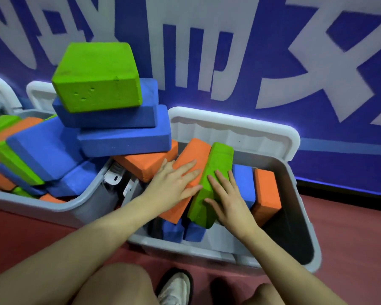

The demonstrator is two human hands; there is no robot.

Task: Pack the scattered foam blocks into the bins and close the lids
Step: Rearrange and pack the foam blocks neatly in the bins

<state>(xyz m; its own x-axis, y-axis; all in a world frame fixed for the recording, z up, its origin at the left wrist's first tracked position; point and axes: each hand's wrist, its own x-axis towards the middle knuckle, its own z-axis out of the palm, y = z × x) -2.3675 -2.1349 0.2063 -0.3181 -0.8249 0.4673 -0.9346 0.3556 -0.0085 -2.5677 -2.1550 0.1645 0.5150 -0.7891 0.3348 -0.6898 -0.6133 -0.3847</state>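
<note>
Overflowing on left: grey bin (53, 203) piled with foam blocks, big green block (97, 78) topping two blue blocks (123, 137), white lid (40, 93) standing open behind. Pressing flat on orange block (191, 159): left hand (174, 183), fingers straight, gripping nothing. Resting flat on green block (216, 179) just beside it: right hand (227, 201), fingers spread, holding nothing. Both blocks tilting inside right grey bin (304, 216), over blue and orange blocks; its white lid (235, 130) leaning open against blue wall (273, 51). Sitting on red floor (350, 227).

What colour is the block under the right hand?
Green, with the right hand resting flat on it; the head view shows it.
</note>
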